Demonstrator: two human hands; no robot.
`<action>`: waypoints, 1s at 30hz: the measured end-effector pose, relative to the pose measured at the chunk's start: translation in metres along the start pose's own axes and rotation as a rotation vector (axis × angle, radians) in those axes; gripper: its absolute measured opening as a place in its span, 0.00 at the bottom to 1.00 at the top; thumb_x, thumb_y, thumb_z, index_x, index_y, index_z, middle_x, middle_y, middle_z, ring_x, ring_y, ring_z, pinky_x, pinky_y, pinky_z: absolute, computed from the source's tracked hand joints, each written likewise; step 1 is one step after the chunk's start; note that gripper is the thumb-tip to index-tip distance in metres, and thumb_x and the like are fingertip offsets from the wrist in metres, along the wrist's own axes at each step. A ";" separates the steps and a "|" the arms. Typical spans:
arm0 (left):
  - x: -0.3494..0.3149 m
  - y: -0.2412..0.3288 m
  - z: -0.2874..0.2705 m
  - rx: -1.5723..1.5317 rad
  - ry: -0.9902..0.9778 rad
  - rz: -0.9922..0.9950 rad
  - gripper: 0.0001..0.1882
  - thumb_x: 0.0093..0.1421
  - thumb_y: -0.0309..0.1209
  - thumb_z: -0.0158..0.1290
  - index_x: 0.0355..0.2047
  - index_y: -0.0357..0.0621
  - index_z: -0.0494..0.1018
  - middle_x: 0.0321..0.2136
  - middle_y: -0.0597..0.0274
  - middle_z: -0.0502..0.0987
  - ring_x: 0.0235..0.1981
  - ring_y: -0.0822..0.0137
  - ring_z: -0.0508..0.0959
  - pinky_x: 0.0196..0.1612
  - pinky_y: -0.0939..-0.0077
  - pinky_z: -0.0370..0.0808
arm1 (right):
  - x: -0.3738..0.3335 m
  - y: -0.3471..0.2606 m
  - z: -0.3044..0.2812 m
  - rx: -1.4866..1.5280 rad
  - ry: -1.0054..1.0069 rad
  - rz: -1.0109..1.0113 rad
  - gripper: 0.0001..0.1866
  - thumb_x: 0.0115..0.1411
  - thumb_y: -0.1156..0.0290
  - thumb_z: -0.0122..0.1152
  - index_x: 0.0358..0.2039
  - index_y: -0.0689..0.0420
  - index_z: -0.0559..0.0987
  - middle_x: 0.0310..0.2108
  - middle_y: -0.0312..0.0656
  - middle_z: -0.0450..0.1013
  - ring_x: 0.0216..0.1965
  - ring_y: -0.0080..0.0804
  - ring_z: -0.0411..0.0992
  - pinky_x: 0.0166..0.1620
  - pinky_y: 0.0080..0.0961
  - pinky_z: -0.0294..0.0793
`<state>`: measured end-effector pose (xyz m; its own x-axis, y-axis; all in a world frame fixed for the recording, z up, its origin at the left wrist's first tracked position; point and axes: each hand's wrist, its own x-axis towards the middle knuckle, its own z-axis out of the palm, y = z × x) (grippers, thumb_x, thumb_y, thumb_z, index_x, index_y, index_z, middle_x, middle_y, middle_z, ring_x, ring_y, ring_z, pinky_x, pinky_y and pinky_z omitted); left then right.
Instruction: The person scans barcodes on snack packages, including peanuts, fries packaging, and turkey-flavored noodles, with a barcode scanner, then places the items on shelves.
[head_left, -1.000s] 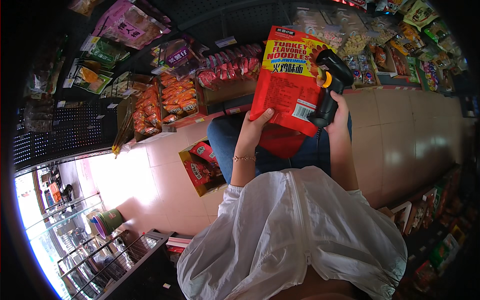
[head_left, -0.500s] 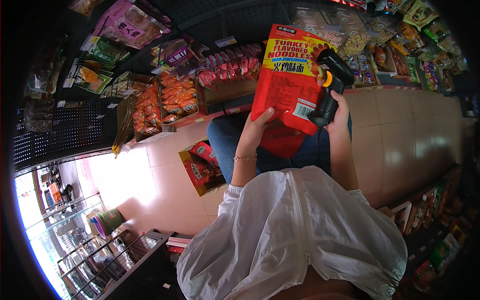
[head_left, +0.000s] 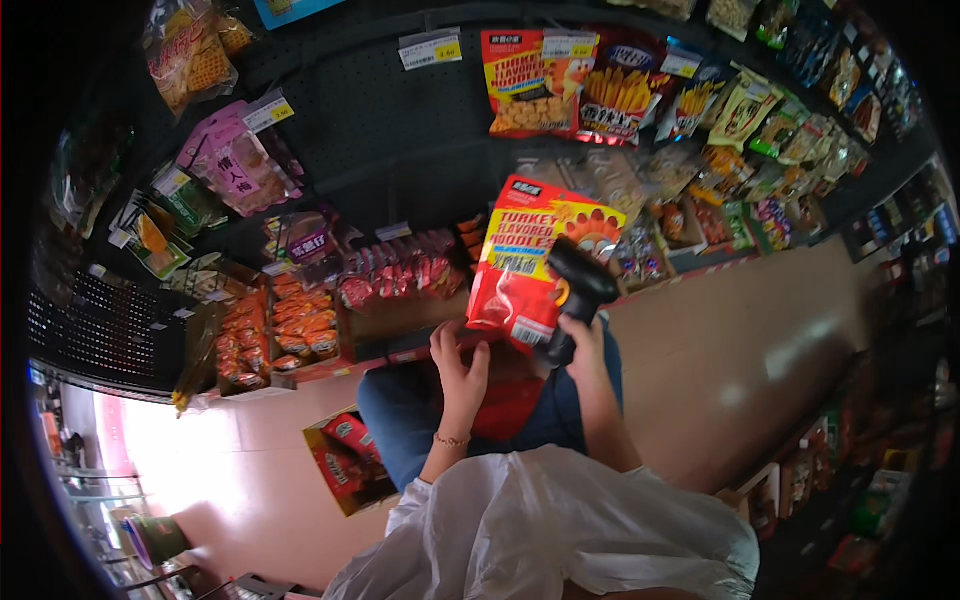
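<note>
A red and yellow snack bag (head_left: 505, 290) stands tilted in front of me. My right hand (head_left: 588, 348) grips the handle of a black barcode scanner (head_left: 585, 278). The scanner lies against the bag's right side, and the same hand appears to keep the bag up, though its grip on the bag is hidden behind. Just below the bag's lower left corner, my left hand (head_left: 460, 372) is apart from it, fingers spread and holding nothing.
A similar bag (head_left: 522, 90) hangs on the dark pegboard shelf, beside bags picturing fries (head_left: 615, 100). Boxes of orange packets (head_left: 305, 325) and pink packets (head_left: 400, 272) line the lower shelf. On the floor is a carton (head_left: 322, 462) with red packs.
My left hand has let go of the bag's lower left corner and opened. The view has tilted up, showing more of the upper shelf. The scanner stays in my right hand.
</note>
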<state>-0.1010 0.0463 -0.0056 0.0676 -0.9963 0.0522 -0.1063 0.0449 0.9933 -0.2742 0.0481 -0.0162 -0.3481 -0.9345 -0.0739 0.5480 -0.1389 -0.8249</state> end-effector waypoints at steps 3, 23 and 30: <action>0.000 0.029 0.013 0.377 -0.264 0.358 0.44 0.36 0.27 0.55 0.55 0.42 0.46 0.52 0.39 0.44 0.54 0.43 0.45 0.54 0.59 0.48 | -0.010 -0.003 0.012 -0.192 -0.039 -0.061 0.20 0.44 0.76 0.57 0.41 0.60 0.67 0.33 0.34 0.66 0.35 0.22 0.64 0.38 0.19 0.64; 0.004 0.014 0.035 -0.234 -0.539 0.179 0.34 0.42 0.24 0.55 0.50 0.40 0.53 0.44 0.56 0.63 0.46 0.63 0.65 0.50 0.69 0.60 | -0.037 -0.095 0.048 -0.374 -0.705 0.086 0.30 0.42 0.77 0.57 0.48 0.65 0.60 0.44 0.39 0.64 0.45 0.25 0.62 0.47 0.24 0.59; 0.026 0.014 0.024 -0.725 -0.332 -0.046 0.22 0.49 0.18 0.49 0.45 0.37 0.58 0.40 0.60 0.68 0.42 0.70 0.68 0.45 0.76 0.65 | -0.006 -0.053 0.015 0.619 -0.868 0.078 0.20 0.40 0.66 0.54 0.35 0.61 0.67 0.38 0.49 0.65 0.45 0.47 0.62 0.50 0.55 0.54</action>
<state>-0.1249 0.0191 0.0074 -0.2550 -0.9628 0.0893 0.5690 -0.0747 0.8189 -0.2903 0.0560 0.0361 0.2311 -0.8278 0.5113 0.9211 0.0169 -0.3889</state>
